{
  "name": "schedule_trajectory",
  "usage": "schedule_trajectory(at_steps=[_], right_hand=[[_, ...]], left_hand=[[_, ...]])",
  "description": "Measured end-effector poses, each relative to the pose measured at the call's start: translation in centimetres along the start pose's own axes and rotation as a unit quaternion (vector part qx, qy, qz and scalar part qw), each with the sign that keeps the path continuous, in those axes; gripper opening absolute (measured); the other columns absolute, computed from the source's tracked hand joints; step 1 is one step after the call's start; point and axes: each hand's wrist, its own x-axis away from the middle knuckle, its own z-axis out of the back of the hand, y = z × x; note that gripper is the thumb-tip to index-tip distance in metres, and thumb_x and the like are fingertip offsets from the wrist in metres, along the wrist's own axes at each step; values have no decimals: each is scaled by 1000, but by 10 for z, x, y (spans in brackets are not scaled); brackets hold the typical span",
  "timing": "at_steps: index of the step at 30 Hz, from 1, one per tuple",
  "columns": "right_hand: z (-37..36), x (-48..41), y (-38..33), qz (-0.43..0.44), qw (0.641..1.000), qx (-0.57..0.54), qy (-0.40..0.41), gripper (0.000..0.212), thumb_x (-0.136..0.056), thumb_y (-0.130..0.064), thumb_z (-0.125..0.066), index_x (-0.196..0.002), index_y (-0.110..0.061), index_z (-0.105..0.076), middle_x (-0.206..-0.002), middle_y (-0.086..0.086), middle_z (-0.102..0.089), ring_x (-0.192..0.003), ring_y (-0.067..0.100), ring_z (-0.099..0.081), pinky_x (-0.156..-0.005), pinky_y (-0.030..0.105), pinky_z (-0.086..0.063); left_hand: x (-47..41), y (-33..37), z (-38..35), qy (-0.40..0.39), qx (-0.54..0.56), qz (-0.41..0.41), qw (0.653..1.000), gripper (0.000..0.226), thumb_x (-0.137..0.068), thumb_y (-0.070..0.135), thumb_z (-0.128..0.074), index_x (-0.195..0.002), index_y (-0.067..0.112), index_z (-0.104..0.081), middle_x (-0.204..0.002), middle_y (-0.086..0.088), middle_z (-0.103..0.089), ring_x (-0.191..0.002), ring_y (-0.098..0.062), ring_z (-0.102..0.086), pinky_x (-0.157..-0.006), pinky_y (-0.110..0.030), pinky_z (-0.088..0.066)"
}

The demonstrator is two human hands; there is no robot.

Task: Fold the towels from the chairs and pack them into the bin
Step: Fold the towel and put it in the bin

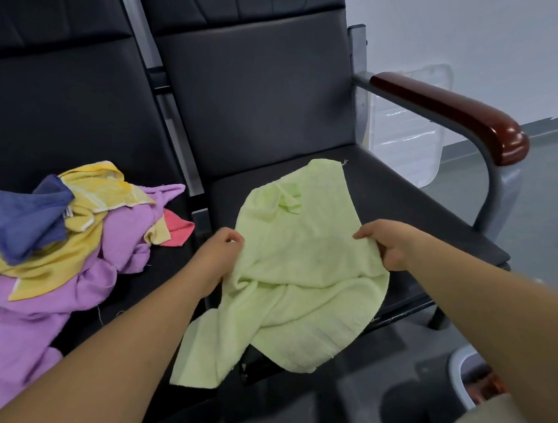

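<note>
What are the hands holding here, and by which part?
Both hold the light green towel: the left hand grips its left edge, the right hand pinches its right edge.

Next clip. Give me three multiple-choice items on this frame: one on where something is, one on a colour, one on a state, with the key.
1. Where is the pile of towels? A on a table; B on the left seat; C on the floor.
2. What colour is the towel held by the left hand and right hand? A blue; B pink; C light green.
3. How is that towel? A folded flat; B crumpled, hanging over the front edge of the right seat; C rolled up.
Key: 1 B, it lies on the black cushion; 2 C, the pinched cloth is pale green; 3 B, it is creased and its lower part droops.
</note>
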Motion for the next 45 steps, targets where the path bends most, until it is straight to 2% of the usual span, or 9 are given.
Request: schedule_trajectory(at_steps=[4,11,14,17,21,24,30,37,45], right_hand=[[-2,6,5,6,999,50,9,23,-93,-4,-65,-115,3,-66,-111,19,-72,-99,36,-69,-79,50,-56],[1,15,7,62,997,23,47,6,-99,-7,-60,-101,-2,-63,-90,10,-69,-76,26,-67,-60,41,-52],[5,12,5,81,995,-8,53,11,-99,-8,-60,-109,-4,-63,-96,9,-70,-82,25,-68,-64,41,-53],[10,11,4,101,993,-48,48,17,-98,-9,-62,-114,-2,-64,-103,10,-71,-89,26,-69,-72,43,-55],[19,15,-7,147,978,-150,20,31,-91,-16,-72,-120,-5,-68,-120,11,-72,-107,27,-70,-87,42,-58],[19,33,-24,188,957,-222,-9,36,-93,-21,-68,-126,-6,-64,-124,11,-69,-111,27,-69,-90,41,-58],[13,73,-69,256,947,-192,1,31,-95,-20,-65,-120,-1,-65,-114,14,-73,-101,28,-73,-85,41,-59],[19,138,-164,302,939,-162,4,19,-100,-16,-58,-115,-8,-67,-86,4,-71,-69,18,-71,-56,28,-58],[37,178,-206,331,929,-161,27,12,-96,-11,-64,-100,0,-64,-99,11,-70,-86,27,-69,-81,45,-60]], left_hand=[[5,-3,-5,-92,-275,-45,956,51,-81,46,-77,-106,13,-47,-102,1,-52,-90,-16,-53,-63,-26,-38],[-4,-5,11,11,-411,-130,902,17,-93,15,-59,-99,1,-68,-106,-12,-65,-94,-24,-59,-77,-31,-47],[-7,-5,20,62,-305,-110,944,19,-95,16,-56,-96,0,-66,-101,-15,-64,-89,-27,-57,-72,-32,-44],[-14,-1,37,118,72,28,990,21,-98,10,-49,-112,0,-61,-117,-21,-62,-99,-28,-60,-91,-41,-52],[-2,8,51,-8,467,107,877,20,-101,3,-48,-116,-1,-61,-116,-17,-70,-107,-26,-68,-90,-33,-56],[21,30,57,-31,505,71,860,17,-103,6,-47,-97,7,-63,-88,-12,-75,-86,-20,-71,-74,-32,-55],[38,62,86,-48,467,0,883,26,-102,16,-53,-120,3,-66,-111,-13,-74,-101,-23,-72,-94,-40,-55],[49,153,146,-17,455,-148,878,24,-101,10,-48,-116,-3,-63,-102,-15,-74,-97,-22,-72,-85,-36,-59],[75,196,181,27,331,-231,915,12,-98,9,-58,-102,13,-68,-92,2,-78,-86,-10,-73,-85,-28,-56]])
